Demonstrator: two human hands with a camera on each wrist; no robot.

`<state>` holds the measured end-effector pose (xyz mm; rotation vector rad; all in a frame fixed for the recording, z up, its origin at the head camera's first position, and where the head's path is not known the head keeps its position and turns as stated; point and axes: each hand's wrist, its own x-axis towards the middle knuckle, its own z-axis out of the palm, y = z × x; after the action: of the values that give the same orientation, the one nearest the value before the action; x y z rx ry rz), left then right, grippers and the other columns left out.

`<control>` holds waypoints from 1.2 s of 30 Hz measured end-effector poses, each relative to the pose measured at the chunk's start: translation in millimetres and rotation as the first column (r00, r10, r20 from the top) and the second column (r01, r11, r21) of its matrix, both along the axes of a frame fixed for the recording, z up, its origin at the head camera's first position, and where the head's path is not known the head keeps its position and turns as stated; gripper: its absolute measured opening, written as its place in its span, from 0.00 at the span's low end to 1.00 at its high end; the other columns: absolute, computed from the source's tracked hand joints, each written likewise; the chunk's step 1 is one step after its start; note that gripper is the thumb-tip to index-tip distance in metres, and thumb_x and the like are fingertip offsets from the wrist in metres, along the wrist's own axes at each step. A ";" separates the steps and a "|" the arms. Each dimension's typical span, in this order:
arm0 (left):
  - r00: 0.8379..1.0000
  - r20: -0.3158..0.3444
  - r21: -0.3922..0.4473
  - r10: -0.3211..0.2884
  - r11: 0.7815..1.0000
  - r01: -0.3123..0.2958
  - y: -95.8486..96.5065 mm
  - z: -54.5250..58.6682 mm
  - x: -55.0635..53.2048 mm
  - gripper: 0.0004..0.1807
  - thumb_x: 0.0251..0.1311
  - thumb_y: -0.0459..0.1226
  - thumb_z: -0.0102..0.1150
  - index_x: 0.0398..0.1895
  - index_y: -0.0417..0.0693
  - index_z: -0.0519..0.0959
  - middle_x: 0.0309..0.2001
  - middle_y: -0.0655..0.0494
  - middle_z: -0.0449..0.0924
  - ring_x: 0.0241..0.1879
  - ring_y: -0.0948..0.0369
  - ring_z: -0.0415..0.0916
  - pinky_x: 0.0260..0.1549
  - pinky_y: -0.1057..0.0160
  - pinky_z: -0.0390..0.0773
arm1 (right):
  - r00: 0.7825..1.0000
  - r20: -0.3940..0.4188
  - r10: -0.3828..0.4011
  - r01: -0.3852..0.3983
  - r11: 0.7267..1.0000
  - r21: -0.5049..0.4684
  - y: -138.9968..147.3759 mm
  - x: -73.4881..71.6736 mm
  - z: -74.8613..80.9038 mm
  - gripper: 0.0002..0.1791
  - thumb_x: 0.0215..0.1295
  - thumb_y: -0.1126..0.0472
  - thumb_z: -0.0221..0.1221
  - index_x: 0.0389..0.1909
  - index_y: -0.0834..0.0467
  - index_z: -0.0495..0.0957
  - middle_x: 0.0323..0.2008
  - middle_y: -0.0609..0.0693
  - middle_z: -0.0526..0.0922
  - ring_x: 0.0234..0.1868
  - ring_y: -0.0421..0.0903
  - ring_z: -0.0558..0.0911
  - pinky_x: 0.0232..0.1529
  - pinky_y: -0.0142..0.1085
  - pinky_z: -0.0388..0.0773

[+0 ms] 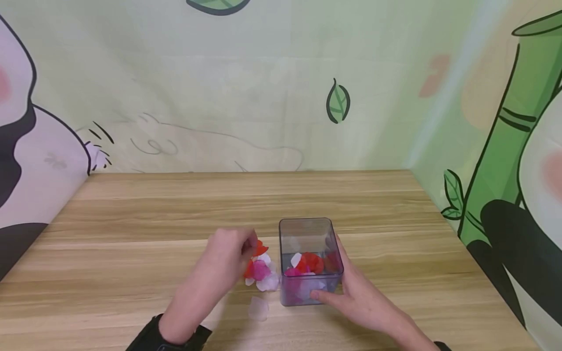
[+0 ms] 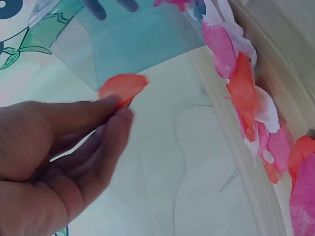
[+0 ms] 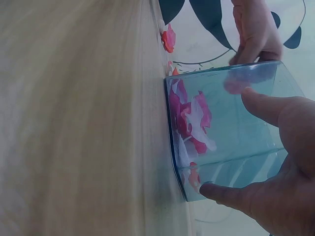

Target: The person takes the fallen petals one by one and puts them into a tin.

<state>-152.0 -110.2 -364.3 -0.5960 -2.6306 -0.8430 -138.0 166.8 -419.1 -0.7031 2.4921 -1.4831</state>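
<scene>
My left hand [image 1: 226, 253] pinches an orange-red artificial petal [image 2: 122, 86] between thumb and fingertips, just above the table. Under and beside that hand lies a small pile of red, pink and white petals [image 1: 262, 269]. To the pile's right stands a clear, bluish-grey plastic box [image 1: 306, 235], open at the top. Red, pink and white petals [image 1: 311, 263] lie on its bottom. My right hand [image 1: 357, 292] holds the box from the right side, its thumb against the near wall. In the right wrist view, the right-hand fingers [image 3: 231, 194] spread along the box.
A single pale petal [image 1: 258, 308] lies on the wooden table [image 1: 153, 209] in front of the pile. Behind the table hangs a light green printed backdrop [image 1: 246, 97] with cartoon leaves and bamboo.
</scene>
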 end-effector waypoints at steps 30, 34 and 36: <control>0.913 -0.385 0.196 -0.134 0.955 0.223 30.6 -1.6 12.6 0.14 0.47 0.22 0.77 0.33 0.42 0.84 0.33 0.57 0.84 0.32 0.64 0.82 0.33 0.68 0.84 | 0.999 0.001 0.036 -0.036 0.998 -0.050 0.8 -0.9 2.1 0.64 0.63 0.61 0.72 0.82 0.35 0.32 0.74 0.50 0.64 0.70 0.52 0.70 0.70 0.55 0.63; 0.919 -0.362 0.190 -0.156 0.953 0.236 30.7 -1.6 13.2 0.14 0.47 0.23 0.78 0.36 0.41 0.85 0.35 0.55 0.84 0.33 0.63 0.83 0.35 0.69 0.84 | 0.999 -0.019 0.038 -0.039 0.998 -0.049 0.9 -0.8 1.9 0.64 0.63 0.60 0.72 0.82 0.36 0.33 0.73 0.50 0.65 0.70 0.52 0.71 0.70 0.56 0.64; 0.920 -0.358 0.183 -0.160 0.954 0.237 30.6 -1.8 13.4 0.15 0.47 0.23 0.78 0.37 0.40 0.85 0.35 0.54 0.84 0.33 0.63 0.84 0.35 0.69 0.84 | 0.999 -0.022 0.040 -0.041 0.998 -0.051 1.1 -0.4 2.0 0.64 0.63 0.60 0.72 0.83 0.37 0.33 0.72 0.51 0.67 0.69 0.51 0.72 0.69 0.56 0.65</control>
<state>-138.6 -79.7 -366.1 -0.8727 -2.1551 -0.9792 -138.4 167.9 -417.1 -0.7773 2.4482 -1.5384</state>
